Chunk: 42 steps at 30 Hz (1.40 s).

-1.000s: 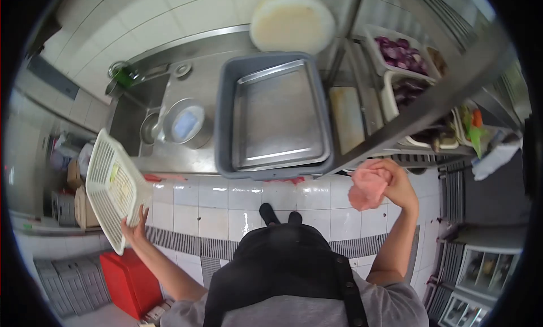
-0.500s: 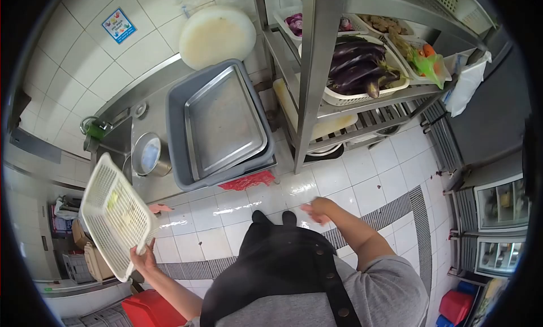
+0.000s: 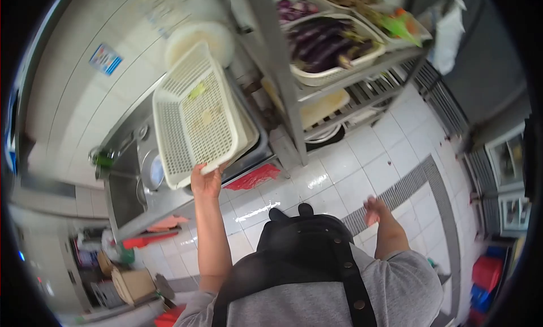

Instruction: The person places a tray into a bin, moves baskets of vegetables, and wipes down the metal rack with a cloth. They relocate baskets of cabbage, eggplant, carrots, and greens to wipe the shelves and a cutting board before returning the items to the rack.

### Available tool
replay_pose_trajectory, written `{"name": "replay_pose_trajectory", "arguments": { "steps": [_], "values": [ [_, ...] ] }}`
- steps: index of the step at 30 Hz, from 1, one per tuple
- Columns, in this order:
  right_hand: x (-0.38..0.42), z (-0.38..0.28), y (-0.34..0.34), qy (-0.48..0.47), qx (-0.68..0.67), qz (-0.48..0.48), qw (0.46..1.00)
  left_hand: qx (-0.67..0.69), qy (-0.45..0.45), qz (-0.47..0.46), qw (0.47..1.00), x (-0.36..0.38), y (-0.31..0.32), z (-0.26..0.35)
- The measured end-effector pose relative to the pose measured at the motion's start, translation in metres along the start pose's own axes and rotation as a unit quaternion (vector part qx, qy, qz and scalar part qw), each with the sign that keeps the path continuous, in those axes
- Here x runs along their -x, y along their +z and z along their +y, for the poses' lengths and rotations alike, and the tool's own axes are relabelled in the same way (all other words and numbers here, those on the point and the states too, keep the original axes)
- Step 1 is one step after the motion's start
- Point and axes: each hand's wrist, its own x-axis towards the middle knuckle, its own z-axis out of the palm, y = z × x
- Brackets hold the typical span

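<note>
My left hand [image 3: 207, 183] grips the near rim of a white plastic mesh basket [image 3: 229, 120]. The basket is held tilted over the grey tub [image 3: 263, 143] on the steel counter and hides most of it. Inside the basket lie a few green leafy scraps [image 3: 197, 91]. My right hand [image 3: 373, 210] hangs out to the right above the floor, near nothing; it is blurred, and its fingers are hard to make out.
A steel pot [image 3: 151, 170] stands beside the sink [image 3: 125, 200] at left. A round white cutting board [image 3: 218, 41] leans on the wall. The steel rack [image 3: 367, 66] to the right bears a basket of eggplants [image 3: 325, 44]. Red plastic [image 3: 251, 177] hangs below the counter edge.
My left hand has swung the basket from the far left, rightward and up, to over the tub. My right hand has moved outward to the right. The view has turned a little.
</note>
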Motion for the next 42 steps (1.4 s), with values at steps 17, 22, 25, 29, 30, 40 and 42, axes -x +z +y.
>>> {"name": "replay_pose_trajectory", "arguments": {
  "steps": [17, 22, 25, 29, 30, 40, 42],
  "values": [
    [0.018, 0.067, 0.049, 0.021, -0.33, -0.015, 0.944, -0.357, -0.148, 0.016, 0.922, 0.053, -0.025, -0.086],
    [0.027, -0.062, 0.048, -0.208, -0.494, -0.317, 0.782, -0.509, -0.227, -0.058, 0.828, 0.085, 0.001, -0.102],
    [0.071, -0.243, 0.075, -0.237, -0.457, -0.348, 0.783, -0.515, -0.222, -0.058, 0.826, 0.081, -0.011, -0.093],
    [0.152, -0.435, 0.113, -0.344, -0.481, -0.043, 0.806, -0.532, -0.194, -0.04, 0.823, 0.083, -0.017, -0.088],
    [0.144, -0.464, 0.108, -0.398, -0.434, -0.057, 0.806, -0.537, -0.187, -0.037, 0.822, 0.081, -0.015, -0.087],
    [0.13, -0.575, 0.143, -0.373, -0.186, 0.251, 0.874, -0.55, -0.237, -0.097, 0.795, 0.077, -0.02, -0.086],
    [0.145, -0.572, 0.139, -0.334, -0.196, 0.204, 0.899, -0.548, -0.249, -0.117, 0.79, 0.066, -0.018, -0.086]
  ]
}}
